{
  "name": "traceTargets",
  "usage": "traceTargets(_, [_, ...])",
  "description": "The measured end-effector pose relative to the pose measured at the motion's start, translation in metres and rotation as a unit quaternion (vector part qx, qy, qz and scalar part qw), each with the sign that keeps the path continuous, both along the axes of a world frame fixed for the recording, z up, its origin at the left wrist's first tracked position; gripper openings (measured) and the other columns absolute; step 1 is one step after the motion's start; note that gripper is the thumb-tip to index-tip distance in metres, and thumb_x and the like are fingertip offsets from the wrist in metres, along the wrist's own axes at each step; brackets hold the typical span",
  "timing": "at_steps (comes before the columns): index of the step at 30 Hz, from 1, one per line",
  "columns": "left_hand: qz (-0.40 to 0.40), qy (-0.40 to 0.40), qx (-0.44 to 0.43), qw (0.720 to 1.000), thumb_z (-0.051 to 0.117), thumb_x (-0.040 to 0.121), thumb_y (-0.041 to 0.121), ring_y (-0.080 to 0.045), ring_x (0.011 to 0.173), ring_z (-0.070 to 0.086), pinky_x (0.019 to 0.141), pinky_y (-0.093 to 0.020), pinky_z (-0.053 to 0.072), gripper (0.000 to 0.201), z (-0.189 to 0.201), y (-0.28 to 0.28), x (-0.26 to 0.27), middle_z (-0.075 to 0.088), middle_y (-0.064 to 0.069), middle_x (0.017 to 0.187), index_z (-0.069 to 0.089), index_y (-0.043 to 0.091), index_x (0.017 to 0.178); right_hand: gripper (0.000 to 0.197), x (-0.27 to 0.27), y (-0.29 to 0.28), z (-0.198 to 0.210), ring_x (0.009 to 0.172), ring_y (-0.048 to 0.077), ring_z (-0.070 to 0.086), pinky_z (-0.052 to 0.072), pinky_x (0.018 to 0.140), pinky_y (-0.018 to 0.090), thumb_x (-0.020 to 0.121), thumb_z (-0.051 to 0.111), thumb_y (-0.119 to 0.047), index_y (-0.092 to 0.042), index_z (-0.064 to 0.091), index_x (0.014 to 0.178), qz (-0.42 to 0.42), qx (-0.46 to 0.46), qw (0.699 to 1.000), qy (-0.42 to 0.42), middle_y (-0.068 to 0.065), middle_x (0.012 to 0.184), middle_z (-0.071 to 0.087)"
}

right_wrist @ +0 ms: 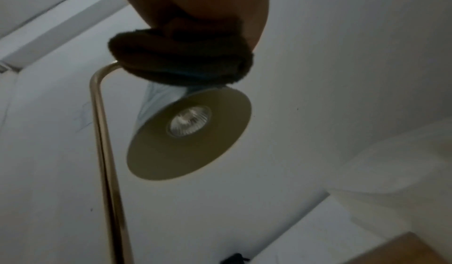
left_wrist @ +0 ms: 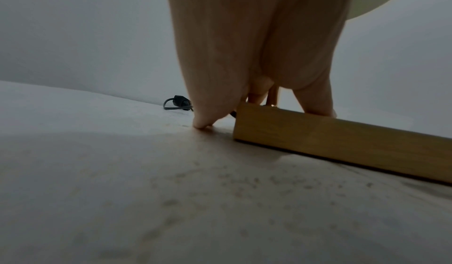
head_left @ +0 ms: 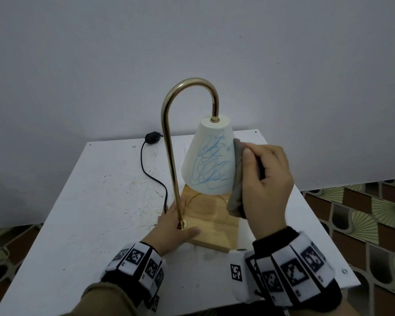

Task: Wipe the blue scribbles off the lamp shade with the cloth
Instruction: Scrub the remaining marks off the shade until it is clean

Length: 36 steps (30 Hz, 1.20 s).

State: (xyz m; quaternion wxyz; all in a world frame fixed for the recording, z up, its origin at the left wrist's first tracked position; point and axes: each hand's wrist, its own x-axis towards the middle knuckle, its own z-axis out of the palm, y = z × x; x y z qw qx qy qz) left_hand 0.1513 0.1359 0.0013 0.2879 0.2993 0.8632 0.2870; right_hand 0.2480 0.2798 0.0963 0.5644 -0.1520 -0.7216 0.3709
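The lamp's cream shade (head_left: 211,160) hangs from a curved brass stem (head_left: 169,142) over a wooden base (head_left: 214,224). Blue scribbles (head_left: 209,169) cover the side of the shade that faces me. My right hand (head_left: 267,179) grips a folded grey cloth (head_left: 236,190) and holds it against the shade's right side. In the right wrist view the cloth (right_wrist: 181,63) lies on the shade's outer wall (right_wrist: 156,102), above the bulb (right_wrist: 188,121). My left hand (head_left: 171,226) rests flat at the base's near-left corner, thumb on the wood, fingers past the stem's foot. The left wrist view shows one fingertip (left_wrist: 201,124) touching the table beside the base (left_wrist: 342,138).
The lamp stands on a scuffed white table (head_left: 78,224) against a plain wall. A black cord (head_left: 146,172) runs from the base to a plug (head_left: 152,137) at the table's back edge. Patterned floor (head_left: 363,213) lies to the right.
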Motion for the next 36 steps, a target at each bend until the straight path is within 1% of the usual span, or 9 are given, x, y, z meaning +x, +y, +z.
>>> traceTargets(5, [0.001,0.001,0.003,1.000,0.059,0.087,0.042,-0.009,0.144,-0.002,0.119,-0.045,0.003,0.092,0.000,-0.001,0.000,-0.007,0.014,0.156,-0.007,0.024,0.149,0.014,-0.011,-0.012,0.020,0.087,-0.007,0.049,0.037,0.080,0.006,0.088,0.057,0.001,0.000,0.068,0.096,0.017,0.003,0.999,0.042,-0.001,0.091,0.054])
traceTargets(9, [-0.001,0.008,-0.001,1.000,0.059,0.087,0.043,-0.010,0.145,-0.003,0.119,-0.045,0.003,0.093,-0.001,0.001,0.000,-0.008,0.012,0.157,-0.007,0.022,0.149,0.016,-0.001,-0.023,0.009,0.089,0.001,0.051,0.041,0.082,0.010,0.087,0.059,0.004,0.003,0.067,0.100,0.029,0.060,0.997,0.025,0.002,0.094,0.053])
traceTargets(11, [0.002,0.007,-0.001,1.000,0.060,0.087,0.043,-0.011,0.145,-0.003,0.119,-0.045,0.002,0.094,-0.001,0.001,0.000,-0.007,0.012,0.157,-0.007,0.022,0.149,0.017,0.006,-0.021,0.000,0.091,-0.001,0.051,0.040,0.085,0.009,0.087,0.058,0.003,0.003,0.067,0.101,0.033,0.079,0.996,0.008,0.003,0.095,0.054])
traceTargets(14, [0.002,0.010,0.004,1.000,0.060,0.086,0.043,-0.012,0.145,-0.002,0.119,-0.045,0.003,0.094,-0.001,0.001,0.000,-0.005,0.011,0.157,-0.006,0.023,0.149,0.015,0.010,-0.010,-0.008,0.090,-0.008,0.049,0.037,0.083,0.006,0.088,0.058,0.002,-0.001,0.068,0.099,0.016,0.046,0.999,-0.002,0.000,0.092,0.054])
traceTargets(18, [0.001,0.011,0.008,1.000,0.060,0.086,0.044,-0.012,0.145,-0.001,0.119,-0.046,0.004,0.094,-0.002,0.000,0.000,-0.005,0.011,0.157,-0.006,0.022,0.149,0.014,-0.001,0.001,0.003,0.086,-0.009,0.049,0.035,0.078,0.003,0.088,0.056,0.000,-0.003,0.069,0.093,0.003,-0.010,1.000,0.005,0.000,0.089,0.054])
traceTargets(22, [-0.001,0.008,0.006,1.000,0.060,0.086,0.045,-0.011,0.145,-0.003,0.119,-0.047,0.004,0.095,-0.003,0.000,-0.001,-0.008,0.010,0.157,-0.007,0.022,0.149,0.014,-0.008,-0.010,0.016,0.087,-0.006,0.050,0.037,0.079,0.006,0.088,0.057,0.002,0.000,0.069,0.096,0.018,0.006,0.999,0.030,0.002,0.091,0.055])
traceTargets(28, [0.002,0.015,0.001,1.000,0.060,0.085,0.047,-0.014,0.145,0.001,0.119,-0.045,0.004,0.097,-0.002,0.001,0.000,-0.005,0.009,0.157,-0.008,0.021,0.149,0.018,0.007,-0.022,-0.002,0.092,-0.005,0.049,0.040,0.085,0.010,0.088,0.056,-0.002,0.003,0.067,0.101,0.035,0.071,0.997,0.009,0.004,0.094,0.054])
traceTargets(32, [0.012,0.008,0.013,1.000,0.060,0.087,0.041,-0.014,0.145,0.003,0.119,-0.042,0.002,0.092,0.002,0.001,0.003,0.001,0.012,0.157,-0.006,0.025,0.149,0.014,0.007,-0.004,-0.008,0.088,-0.010,0.049,0.036,0.081,0.004,0.088,0.057,0.001,-0.001,0.069,0.096,-0.001,0.027,1.000,0.000,0.000,0.091,0.053])
traceTargets(36, [0.009,0.010,0.013,1.000,0.060,0.087,0.042,-0.013,0.145,0.003,0.119,-0.044,0.004,0.093,0.002,0.001,0.003,-0.002,0.011,0.157,-0.007,0.025,0.149,0.014,-0.003,-0.002,0.007,0.086,-0.008,0.050,0.036,0.079,0.004,0.087,0.058,0.001,-0.002,0.069,0.093,-0.002,0.004,1.000,0.017,-0.002,0.088,0.052])
